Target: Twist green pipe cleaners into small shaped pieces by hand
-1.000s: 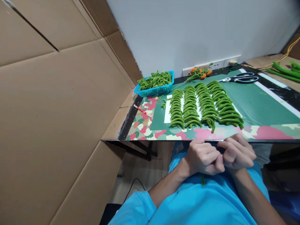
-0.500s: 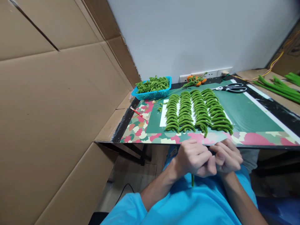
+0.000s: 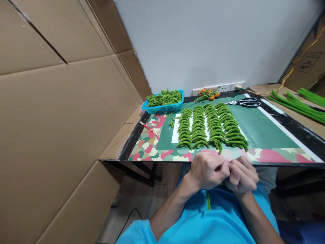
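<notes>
Before the near side of the green mat [image 3: 269, 130], I have both hands in view, close together over a blue shirt [image 3: 193, 225]. The left hand [image 3: 210, 171] is closed, its fingers curled, with a narrow green strip [image 3: 208, 200] hanging beneath it; I take the strip's upper part to be clamped there, though the fist hides it. The right hand [image 3: 242, 174] is curled shut beside it; I cannot tell what lies inside. Upon the mat, a white sheet [image 3: 175, 135] bears four rows of curved green pieces [image 3: 215, 127], the nearest ends overhanging the sheet. At the mat's far left corner stands a blue basket [image 3: 162, 108] heaped with similar pieces; orange flowers [image 3: 212, 95] lie along its far edge, and black-handled scissors [image 3: 240, 102] to their right. Left of the mat, a red stick [image 3: 149, 128] rests on patterned paper [image 3: 142, 145]. Right of the mat, beyond the bench's [image 3: 301, 131] black surface, long green strips [image 3: 297, 105] lie on cardboard [image 3: 269, 88].
</notes>
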A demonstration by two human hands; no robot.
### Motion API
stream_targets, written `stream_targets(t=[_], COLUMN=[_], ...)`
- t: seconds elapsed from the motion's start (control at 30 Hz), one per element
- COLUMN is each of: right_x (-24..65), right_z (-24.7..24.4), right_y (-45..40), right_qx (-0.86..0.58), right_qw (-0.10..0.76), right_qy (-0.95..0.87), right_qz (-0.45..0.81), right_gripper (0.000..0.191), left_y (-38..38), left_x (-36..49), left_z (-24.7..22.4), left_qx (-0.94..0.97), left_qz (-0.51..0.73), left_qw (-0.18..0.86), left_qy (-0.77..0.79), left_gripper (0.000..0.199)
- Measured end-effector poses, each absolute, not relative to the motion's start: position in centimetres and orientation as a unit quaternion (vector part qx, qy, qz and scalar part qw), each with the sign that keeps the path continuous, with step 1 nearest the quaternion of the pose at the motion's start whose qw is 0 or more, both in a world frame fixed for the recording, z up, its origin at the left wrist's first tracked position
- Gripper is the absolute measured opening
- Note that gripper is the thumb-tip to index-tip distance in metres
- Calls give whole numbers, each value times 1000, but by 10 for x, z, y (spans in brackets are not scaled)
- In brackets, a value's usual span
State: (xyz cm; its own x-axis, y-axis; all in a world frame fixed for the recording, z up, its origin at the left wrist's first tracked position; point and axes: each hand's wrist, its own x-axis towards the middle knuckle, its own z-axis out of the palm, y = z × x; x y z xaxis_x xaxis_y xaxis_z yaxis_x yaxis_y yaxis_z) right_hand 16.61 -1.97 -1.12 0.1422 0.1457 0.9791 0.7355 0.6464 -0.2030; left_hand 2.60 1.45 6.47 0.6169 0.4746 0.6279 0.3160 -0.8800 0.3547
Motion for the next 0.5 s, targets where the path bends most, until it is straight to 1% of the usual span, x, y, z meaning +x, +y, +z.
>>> stream_targets(t=[0.37,0.5], right_x=[164,165], right_z=[-8,-7], right_y=[-23,-23], right_qx=[-369,-365], right_qw=[674,675], right_qy=[-607,-608], right_qz=[-204,-204], right_gripper=[28,27], left_y=[10,10], left_x=[28,29], left_z=[52,50], left_qx=[911,897], left_qz=[353,396], left_qw=[26,14], left_qy=[209,196], left_gripper=[43,42])
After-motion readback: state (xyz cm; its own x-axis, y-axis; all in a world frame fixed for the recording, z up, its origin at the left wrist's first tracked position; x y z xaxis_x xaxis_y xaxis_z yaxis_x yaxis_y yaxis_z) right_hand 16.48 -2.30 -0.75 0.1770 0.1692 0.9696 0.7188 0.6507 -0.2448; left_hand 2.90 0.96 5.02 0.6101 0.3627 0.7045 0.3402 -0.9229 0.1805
